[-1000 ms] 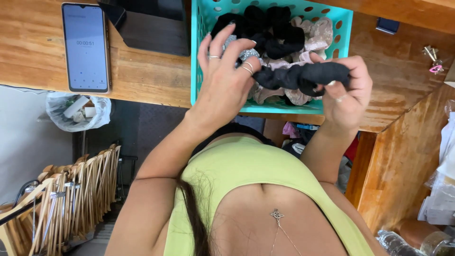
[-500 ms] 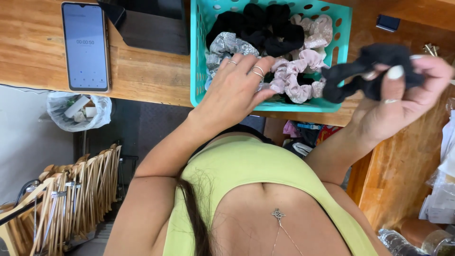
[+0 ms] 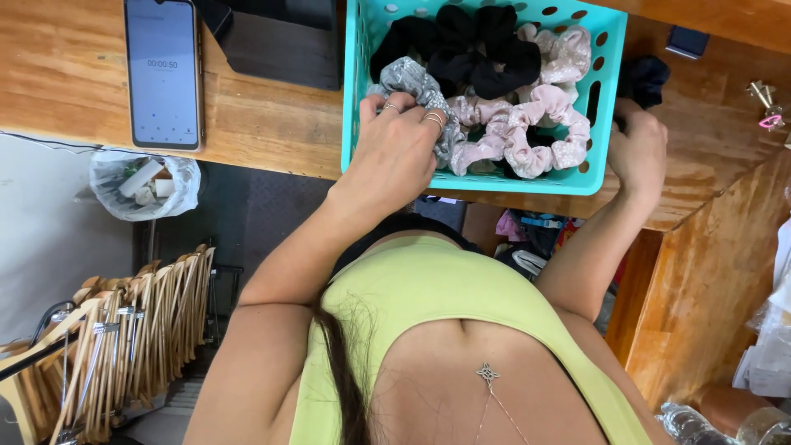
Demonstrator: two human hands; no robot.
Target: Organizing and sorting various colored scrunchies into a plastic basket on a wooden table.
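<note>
Sorting step, judging by the pic: left hand (image 3: 395, 152) reaches into teal basket (image 3: 482, 177), fingers pinched on grey scrunchie (image 3: 412, 82). Right hand (image 3: 638, 148) rests on worktop (image 3: 272, 124) w/ black scrunchie (image 3: 644, 80) just beyond; can't tell its grip. Next likely needs lifting grey one clear.

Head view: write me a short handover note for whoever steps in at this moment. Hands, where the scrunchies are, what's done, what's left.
Left hand: reaching into the teal basket, fingers on the grey scrunchie.
Right hand: outside the basket on the wooden counter, at a black scrunchie; grip hidden.
Done: one black scrunchie is out, lying right of the basket.
Left: black scrunchies, pink scrunchies and the grey one are in the basket.
</note>
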